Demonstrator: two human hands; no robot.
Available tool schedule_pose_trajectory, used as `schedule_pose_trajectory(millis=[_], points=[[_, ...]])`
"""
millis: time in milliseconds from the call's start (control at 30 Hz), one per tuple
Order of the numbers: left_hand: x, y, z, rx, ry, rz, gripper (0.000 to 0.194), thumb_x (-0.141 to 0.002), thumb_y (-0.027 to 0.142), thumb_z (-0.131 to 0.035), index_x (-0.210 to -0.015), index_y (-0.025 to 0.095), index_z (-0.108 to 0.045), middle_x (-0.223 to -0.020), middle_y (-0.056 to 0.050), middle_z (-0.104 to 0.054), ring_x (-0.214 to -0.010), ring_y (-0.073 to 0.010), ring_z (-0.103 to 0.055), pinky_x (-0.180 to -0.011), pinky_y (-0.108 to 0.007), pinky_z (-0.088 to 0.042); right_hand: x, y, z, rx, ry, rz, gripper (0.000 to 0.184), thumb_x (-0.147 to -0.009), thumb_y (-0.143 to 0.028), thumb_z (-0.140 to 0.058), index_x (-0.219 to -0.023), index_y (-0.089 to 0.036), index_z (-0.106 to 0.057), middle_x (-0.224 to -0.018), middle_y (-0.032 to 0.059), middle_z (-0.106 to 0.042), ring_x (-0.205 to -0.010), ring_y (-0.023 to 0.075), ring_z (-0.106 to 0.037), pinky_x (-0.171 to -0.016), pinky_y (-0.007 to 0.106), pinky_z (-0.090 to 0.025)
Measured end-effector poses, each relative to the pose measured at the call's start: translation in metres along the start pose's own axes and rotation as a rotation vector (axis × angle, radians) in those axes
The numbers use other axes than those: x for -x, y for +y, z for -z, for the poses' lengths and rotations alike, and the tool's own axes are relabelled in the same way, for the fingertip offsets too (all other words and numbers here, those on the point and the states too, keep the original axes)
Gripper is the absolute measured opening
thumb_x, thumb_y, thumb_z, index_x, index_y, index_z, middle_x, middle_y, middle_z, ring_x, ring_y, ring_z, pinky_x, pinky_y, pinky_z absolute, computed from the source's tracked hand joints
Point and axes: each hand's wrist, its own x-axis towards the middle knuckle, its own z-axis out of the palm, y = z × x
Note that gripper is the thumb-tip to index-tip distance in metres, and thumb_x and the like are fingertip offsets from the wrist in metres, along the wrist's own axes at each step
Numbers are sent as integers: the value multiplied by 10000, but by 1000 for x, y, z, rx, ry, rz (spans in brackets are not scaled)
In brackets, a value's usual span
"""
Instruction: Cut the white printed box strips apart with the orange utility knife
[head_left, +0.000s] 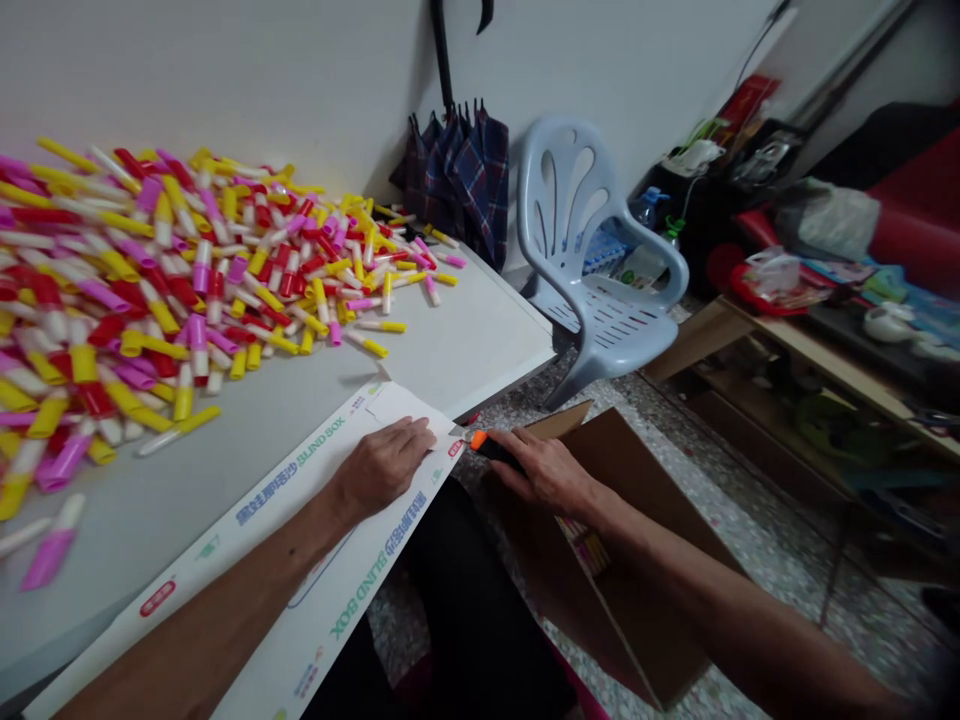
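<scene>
A long white printed cardboard box [300, 470], marked "BLIND BOX", slants across the table's front edge toward my lap. My left hand [386, 460] rests on its far end, fingers bent and pressed together on the cardboard near the corner. In my right hand [544, 465] is a utility knife [487, 445] with a black and orange handle. Its tip is at the box's right end, close to a small red logo. Whether the blade cuts into the cardboard is too small to tell.
Many small pink, red, yellow and white tubes [195, 270] are heaped on the white table [480, 310]. An open brown carton [637, 560] stands on the floor below my right arm. Beyond are a grey-blue plastic chair [577, 220], a plaid umbrella [465, 170] and a cluttered wooden shelf [802, 345].
</scene>
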Motion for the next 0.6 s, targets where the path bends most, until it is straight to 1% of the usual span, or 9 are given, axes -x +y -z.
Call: schedule_pose_trajectory(millis=[133,300,433,600], points=[[1,0,-2,14,14,25,169,-990,64,-548,-1133,139,-595,-1090,-134,-767,-1065,-240,-761,-1010,-418,-652,0,-2,4,33,-9,-3,469,-1079,-401,-498,-1502,-200,-477,-1113,111,-697,-816,205,-678,-681,312,-470],[2,0,-2,-12,8,26,190,-987,63,-540,-1142,155,-598,-1105,-132,-764,-1064,-235,-759,-1006,-418,-658,-9,-5,7,48,-21,24,464,-1076,-402,-493,-1486,-185,-485,-1149,126,-692,-809,201,-667,-675,315,-465],[2,0,-2,2,10,19,212,-987,52,-533,-1159,159,-595,-1091,-120,-768,-1092,-228,-755,-1029,-413,-649,-11,2,4,27,-18,63,463,-1080,-404,-490,-1489,-187,-484,-1130,121,-693,-795,189,-650,-685,307,-458],[3,-1,-3,35,-7,24,201,-990,52,-541,-1162,145,-591,-1093,-123,-771,-1111,-231,-752,-1043,-427,-642,-5,11,4,19,-17,53,478,-1085,-427,-477,-1505,-198,-485,-1113,119,-690,-774,195,-653,-673,315,-471]])
